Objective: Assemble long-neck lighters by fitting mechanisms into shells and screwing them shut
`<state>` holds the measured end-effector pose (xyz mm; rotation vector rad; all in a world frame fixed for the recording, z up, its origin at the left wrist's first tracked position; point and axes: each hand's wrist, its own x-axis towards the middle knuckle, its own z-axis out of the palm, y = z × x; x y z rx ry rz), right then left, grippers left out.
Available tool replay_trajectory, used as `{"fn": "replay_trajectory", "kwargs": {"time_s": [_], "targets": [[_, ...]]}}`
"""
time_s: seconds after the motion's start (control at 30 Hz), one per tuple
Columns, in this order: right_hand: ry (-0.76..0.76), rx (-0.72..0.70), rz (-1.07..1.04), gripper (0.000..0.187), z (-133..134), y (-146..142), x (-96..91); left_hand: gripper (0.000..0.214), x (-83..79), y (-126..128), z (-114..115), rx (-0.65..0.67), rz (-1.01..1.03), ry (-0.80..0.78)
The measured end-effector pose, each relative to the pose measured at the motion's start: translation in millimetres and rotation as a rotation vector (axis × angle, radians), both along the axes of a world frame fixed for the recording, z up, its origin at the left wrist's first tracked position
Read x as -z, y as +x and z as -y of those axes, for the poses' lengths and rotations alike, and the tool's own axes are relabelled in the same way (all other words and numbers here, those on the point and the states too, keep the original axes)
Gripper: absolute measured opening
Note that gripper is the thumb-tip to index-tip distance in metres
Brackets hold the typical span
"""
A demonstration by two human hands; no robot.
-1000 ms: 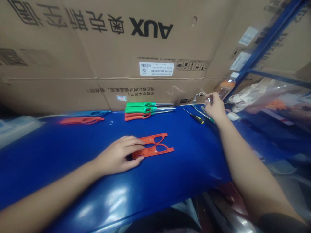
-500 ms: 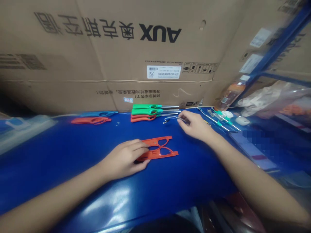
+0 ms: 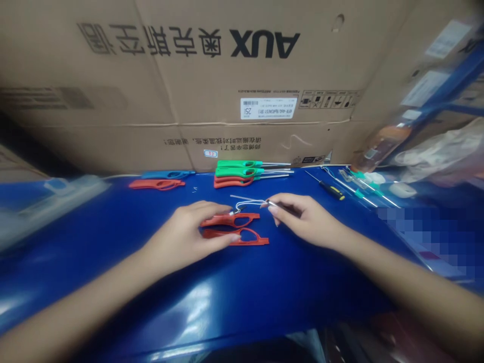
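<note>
Two orange plastic handle halves (image 3: 242, 228) lie side by side on the blue table (image 3: 113, 237). My left hand (image 3: 189, 232) rests on their left ends, with fingers curled over them and holding them down. My right hand (image 3: 302, 217) pinches a thin metal tube with a bent white wire (image 3: 247, 202) at its tip, and the wire end sits just above the upper orange half.
Finished green and orange lighters (image 3: 242, 174) lie stacked near the big AUX cardboard box (image 3: 227, 75). A blue and an orange handle (image 3: 159, 181) lie to the left. A yellow-handled screwdriver (image 3: 330, 190) and several metal tubes (image 3: 363, 189) lie at the right.
My right hand has come from the far right of the table, carrying the tube and wire leftward to the orange halves. My left hand has stayed on the halves.
</note>
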<state>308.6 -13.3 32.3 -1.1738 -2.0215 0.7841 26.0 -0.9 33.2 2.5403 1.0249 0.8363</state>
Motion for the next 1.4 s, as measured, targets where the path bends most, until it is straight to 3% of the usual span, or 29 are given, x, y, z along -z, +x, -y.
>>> {"fn": "replay_trajectory", "kwargs": {"time_s": [0.1, 0.23, 0.33, 0.5, 0.93, 1.17, 1.4], "targets": [[-0.004, -0.012, -0.014, 0.026, 4, -5, 8.6, 0.032, 9.6, 10, 6, 0.005, 0.134, -0.024], [0.265, 0.001, 0.158, 0.025, 8, -5, 17.7, 0.016, 27.4, 15, 10, 0.063, 0.181, 0.079], [0.426, 0.024, 0.298, 0.031, 10, -3, 19.9, 0.011, 38.3, 17, 10, 0.112, 0.176, 0.114], [0.490, 0.038, 0.327, 0.033, 11, -2, 20.9, 0.016, 48.9, 21, 8, 0.130, 0.170, 0.137], [0.420, -0.023, 0.258, 0.031, 8, 1, 24.4, 0.024, 52.2, 20, 4, 0.108, 0.155, 0.134], [0.415, -0.040, 0.262, 0.024, 5, 0, 27.9, 0.025, 54.3, 20, 4, 0.133, 0.172, 0.218], [0.245, 0.042, 0.245, 0.013, 9, -1, 26.3, 0.034, 53.9, 19, 6, 0.094, 0.163, 0.127]]}}
